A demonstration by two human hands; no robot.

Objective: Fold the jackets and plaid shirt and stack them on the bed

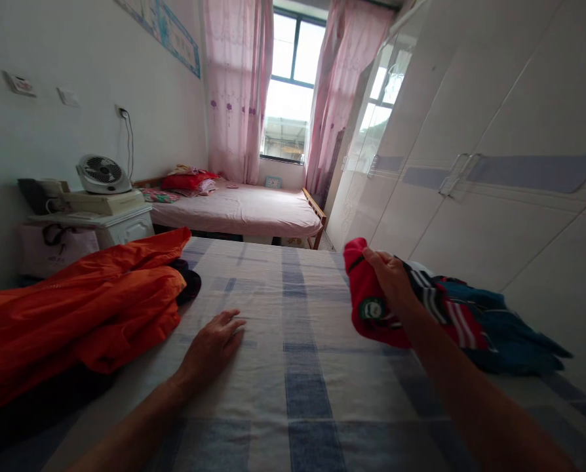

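1. R hand [390,278] on red garment [359,285]: thumb & fingers closed on its upper edge, pinching cloth. Fingertips partly hidden, so exact finger positions can't be told.
2. Red garment: bundled, on R side of bed, nr wardrobe; round green/white badge on its front, dark line nr top. Can't tell if its underside is lifted or rests on sheet.
3. R of R wrist: striped cloth [463,324], red & black w/ white bands. Can't tell if it's part of red garment.
4. Teal garment [514,328] just beyond striped cloth, in a loose heap; its far edge slightly blurred.
5. L hand [218,337] holds nothing: palm down, fingers a bit bent & loosely spread, over sheet [258,282]. Can't tell if the whole palm presses down.
6. Sheet: pale, w/ blue bands & blocks; covers near bed btwn both arms.
7. Orange jacket [120,295] on L side, spread loosely, near L hand but apart from it. Dark cloth [191,286] pokes out at its R edge.
8. Bkgd: far bed [253,210] w/ pink cover, under window [288,85] w/ pink curtains [236,92]. Fan [103,172] on box [101,202], atop cabinet [130,224] at L wall. White wardrobe [470,229] along R.
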